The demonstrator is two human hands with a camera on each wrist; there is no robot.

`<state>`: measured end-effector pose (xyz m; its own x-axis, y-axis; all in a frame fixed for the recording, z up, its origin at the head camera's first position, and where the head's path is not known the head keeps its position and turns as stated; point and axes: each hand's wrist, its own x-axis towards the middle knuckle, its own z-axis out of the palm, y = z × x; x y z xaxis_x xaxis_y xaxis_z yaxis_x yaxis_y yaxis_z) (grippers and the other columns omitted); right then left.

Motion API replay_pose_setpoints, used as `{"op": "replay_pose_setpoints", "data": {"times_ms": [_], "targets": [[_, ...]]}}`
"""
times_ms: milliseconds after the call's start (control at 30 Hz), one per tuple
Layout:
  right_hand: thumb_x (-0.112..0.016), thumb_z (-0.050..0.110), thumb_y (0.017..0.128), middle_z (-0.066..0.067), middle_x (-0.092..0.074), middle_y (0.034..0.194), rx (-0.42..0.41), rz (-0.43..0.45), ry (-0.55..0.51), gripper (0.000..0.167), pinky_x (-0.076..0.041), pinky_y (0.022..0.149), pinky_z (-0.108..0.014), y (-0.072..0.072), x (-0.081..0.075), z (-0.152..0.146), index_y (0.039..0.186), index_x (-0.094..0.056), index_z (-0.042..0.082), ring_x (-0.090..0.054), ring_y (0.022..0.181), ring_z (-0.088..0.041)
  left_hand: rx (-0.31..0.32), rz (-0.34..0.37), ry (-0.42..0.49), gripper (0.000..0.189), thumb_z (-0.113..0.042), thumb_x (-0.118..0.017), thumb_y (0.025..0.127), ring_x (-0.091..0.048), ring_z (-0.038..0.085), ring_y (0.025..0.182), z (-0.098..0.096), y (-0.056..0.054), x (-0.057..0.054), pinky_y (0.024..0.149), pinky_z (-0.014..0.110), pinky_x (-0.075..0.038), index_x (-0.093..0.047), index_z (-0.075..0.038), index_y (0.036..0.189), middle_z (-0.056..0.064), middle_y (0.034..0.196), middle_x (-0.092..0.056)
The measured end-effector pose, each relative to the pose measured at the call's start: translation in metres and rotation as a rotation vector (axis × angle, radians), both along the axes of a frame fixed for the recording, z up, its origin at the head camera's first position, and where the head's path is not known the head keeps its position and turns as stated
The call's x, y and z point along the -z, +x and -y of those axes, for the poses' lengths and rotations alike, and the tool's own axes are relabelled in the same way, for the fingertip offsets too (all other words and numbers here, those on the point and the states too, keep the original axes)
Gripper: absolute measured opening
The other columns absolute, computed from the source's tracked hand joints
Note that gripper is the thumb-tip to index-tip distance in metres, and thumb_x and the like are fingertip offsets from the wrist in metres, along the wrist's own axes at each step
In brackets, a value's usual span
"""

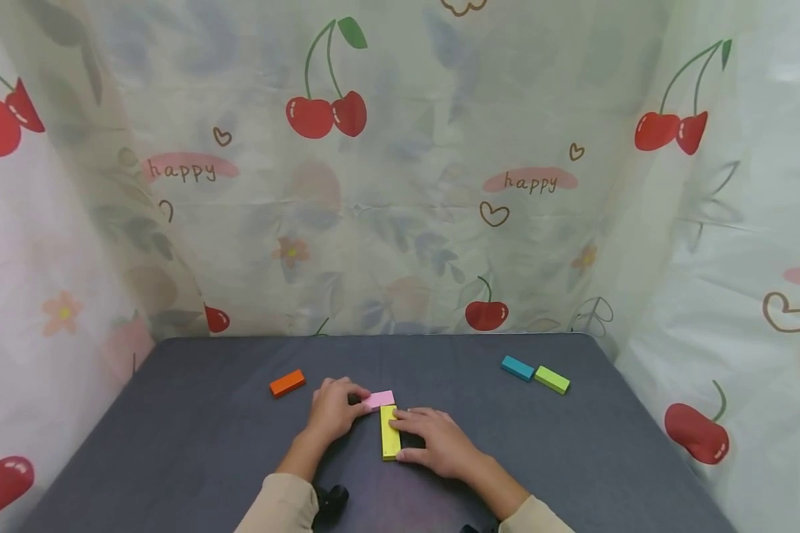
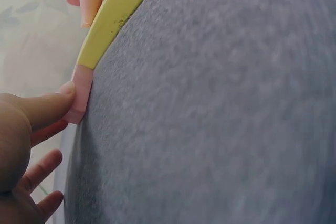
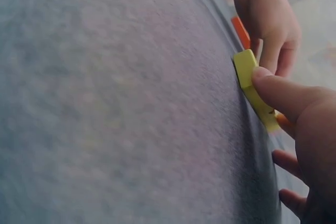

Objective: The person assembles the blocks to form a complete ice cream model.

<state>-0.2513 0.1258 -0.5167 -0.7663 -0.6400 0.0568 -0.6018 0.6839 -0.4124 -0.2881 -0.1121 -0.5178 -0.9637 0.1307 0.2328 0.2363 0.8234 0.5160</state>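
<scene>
In the head view a pink block (image 1: 381,399) lies crosswise at the far end of a yellow block (image 1: 389,437); together they form a corner. My left hand (image 1: 335,409) pinches the pink block by its left end, with the thumb at the near side. On the yellow block, my right hand (image 1: 440,443) has its thumb near the close end and a finger near the far end. The left wrist view shows the pink block (image 2: 81,93) meeting the yellow block (image 2: 116,14). From the right wrist, the right thumb presses the yellow block (image 3: 244,66).
An orange block (image 1: 287,383) lies left of the hands. A blue block (image 1: 517,368) and a lime green block (image 1: 552,380) lie end to end at the back right. The grey table (image 1: 207,444) has a patterned curtain (image 1: 387,185) around it.
</scene>
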Motion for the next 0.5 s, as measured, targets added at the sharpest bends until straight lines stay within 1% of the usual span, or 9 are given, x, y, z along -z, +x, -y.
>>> {"op": "replay_pose_setpoints", "data": {"times_ms": [167, 300, 500], "targets": [[-0.059, 0.055, 0.091, 0.012, -0.044, 0.147, 0.007, -0.011, 0.028, 0.056, -0.03, 0.105, -0.055, 0.0, -0.002, -0.004, 0.142, -0.053, 0.031, -0.042, 0.133, -0.021, 0.028, -0.011, -0.003, 0.017, -0.027, -0.08, 0.081, -0.051, 0.022, 0.094, -0.008, -0.003, 0.0, 0.088, 0.05, -0.038, -0.079, -0.022, 0.098, -0.008, 0.087, -0.061], [-0.058, 0.055, 0.091, 0.013, -0.044, 0.147, -0.001, -0.009, 0.028, 0.056, -0.03, 0.105, -0.055, 0.0, -0.002, -0.006, 0.142, -0.053, 0.031, -0.042, 0.133, -0.021, 0.055, -0.019, -0.016, 0.017, -0.027, -0.079, 0.082, -0.052, 0.023, 0.096, -0.014, -0.005, 0.001, 0.087, 0.05, -0.038, -0.079, -0.023, 0.097, -0.008, 0.088, -0.062], [-0.058, 0.056, 0.091, 0.013, -0.043, 0.147, 0.001, -0.003, 0.03, 0.056, -0.031, 0.105, -0.055, 0.0, -0.002, -0.008, 0.142, -0.053, 0.031, -0.041, 0.133, -0.021, 0.081, 0.002, -0.034, 0.016, -0.028, -0.078, 0.083, -0.051, 0.025, 0.101, -0.02, -0.009, -0.001, 0.092, 0.051, -0.037, -0.079, -0.023, 0.099, -0.009, 0.091, -0.063]]}}
